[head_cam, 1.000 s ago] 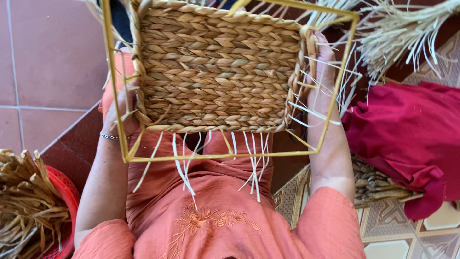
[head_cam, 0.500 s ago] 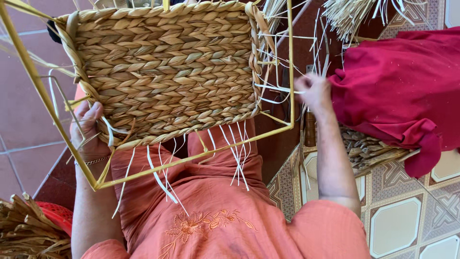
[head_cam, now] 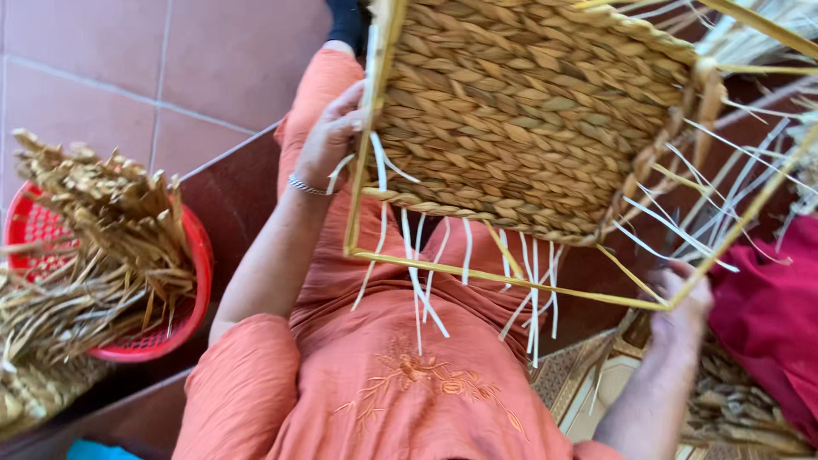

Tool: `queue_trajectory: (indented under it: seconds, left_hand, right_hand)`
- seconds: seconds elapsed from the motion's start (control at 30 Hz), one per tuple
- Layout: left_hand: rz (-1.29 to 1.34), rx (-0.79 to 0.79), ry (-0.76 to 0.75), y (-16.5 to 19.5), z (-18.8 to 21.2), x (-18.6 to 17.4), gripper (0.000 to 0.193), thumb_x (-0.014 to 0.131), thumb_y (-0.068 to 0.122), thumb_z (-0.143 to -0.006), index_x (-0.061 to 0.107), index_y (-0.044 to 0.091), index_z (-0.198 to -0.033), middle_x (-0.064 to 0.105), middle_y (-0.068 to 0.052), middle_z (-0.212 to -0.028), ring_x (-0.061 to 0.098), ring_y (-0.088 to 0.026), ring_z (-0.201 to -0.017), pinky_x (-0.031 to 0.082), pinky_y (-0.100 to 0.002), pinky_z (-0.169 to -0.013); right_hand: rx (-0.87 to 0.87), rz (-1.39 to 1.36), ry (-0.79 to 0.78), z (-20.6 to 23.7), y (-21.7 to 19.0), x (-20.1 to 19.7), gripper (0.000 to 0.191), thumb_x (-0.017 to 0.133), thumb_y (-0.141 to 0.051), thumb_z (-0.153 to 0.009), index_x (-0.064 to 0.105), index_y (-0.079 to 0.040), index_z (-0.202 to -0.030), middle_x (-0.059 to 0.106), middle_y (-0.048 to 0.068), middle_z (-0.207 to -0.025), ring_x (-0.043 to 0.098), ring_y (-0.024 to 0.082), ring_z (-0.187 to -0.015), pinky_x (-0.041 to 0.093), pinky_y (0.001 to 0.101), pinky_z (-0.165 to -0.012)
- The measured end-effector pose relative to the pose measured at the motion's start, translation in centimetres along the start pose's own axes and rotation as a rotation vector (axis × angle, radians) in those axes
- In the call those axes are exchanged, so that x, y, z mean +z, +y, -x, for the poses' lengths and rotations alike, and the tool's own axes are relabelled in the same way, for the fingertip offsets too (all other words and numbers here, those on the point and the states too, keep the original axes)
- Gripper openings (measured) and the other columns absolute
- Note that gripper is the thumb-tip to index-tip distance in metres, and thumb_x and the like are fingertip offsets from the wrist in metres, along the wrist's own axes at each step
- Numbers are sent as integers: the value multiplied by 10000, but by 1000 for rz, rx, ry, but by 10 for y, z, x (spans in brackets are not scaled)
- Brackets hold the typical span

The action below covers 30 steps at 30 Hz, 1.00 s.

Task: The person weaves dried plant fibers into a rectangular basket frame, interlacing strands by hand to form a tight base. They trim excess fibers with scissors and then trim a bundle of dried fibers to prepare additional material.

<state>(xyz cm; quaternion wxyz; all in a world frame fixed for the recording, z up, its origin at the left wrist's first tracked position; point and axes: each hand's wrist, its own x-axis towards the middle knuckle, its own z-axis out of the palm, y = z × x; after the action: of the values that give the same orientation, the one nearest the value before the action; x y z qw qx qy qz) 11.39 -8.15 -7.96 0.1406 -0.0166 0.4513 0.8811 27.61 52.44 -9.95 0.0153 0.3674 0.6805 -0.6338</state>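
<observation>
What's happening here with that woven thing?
A person in an orange top holds a half-woven basket on a yellow wire frame over their lap. The left hand grips the frame's side; the right hand is at its lower corner. Loose white strands hang from the weave. A red tub of dried straw sits on the floor beside them.

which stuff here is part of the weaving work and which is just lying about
In hand: woven basket, yellow wire frame, left hand on the frame, right hand at its corner.
Lying about: red basket of dried straw, red cloth.
</observation>
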Motion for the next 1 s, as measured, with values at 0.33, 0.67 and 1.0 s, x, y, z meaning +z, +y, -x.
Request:
queue_trajectory:
  seconds: [0.33, 0.67, 1.0]
  left_hand:
    - [161, -129, 22, 32, -14, 30, 404, 638, 140, -1062, 557, 21, -1440, 682, -8, -1209, 643, -65, -1040, 538, -230, -917]
    - [270, -146, 16, 34, -15, 29, 410, 645, 135, -1058, 552, 7, -1436, 692, -50, -1256, 675, -94, -1092, 564, -257, -959]
    - [295, -177, 51, 31, -22, 22, 415, 645, 138, -1064, 548, -2, -1442, 684, -58, -1276, 673, -104, -1137, 569, -270, -995]
  right_hand:
    - [-665, -36, -332, 97, -112, -12, 406, 656, -414, -1079, 496, -41, -1090, 490, 34, -841, 461, 125, -665, 356, 269, -641]
    - [-464, 1206, -1020, 115, -268, 292, 779, 898, -443, -688, 638, -184, -1374, 606, 79, -791, 595, 201, -672, 513, 344, -597]
    - [-516, 1100, -1241, 108, -234, 337, 719, 818, -383, -727, 619, -158, -1380, 694, 103, -891, 668, 249, -710, 551, 387, -634]
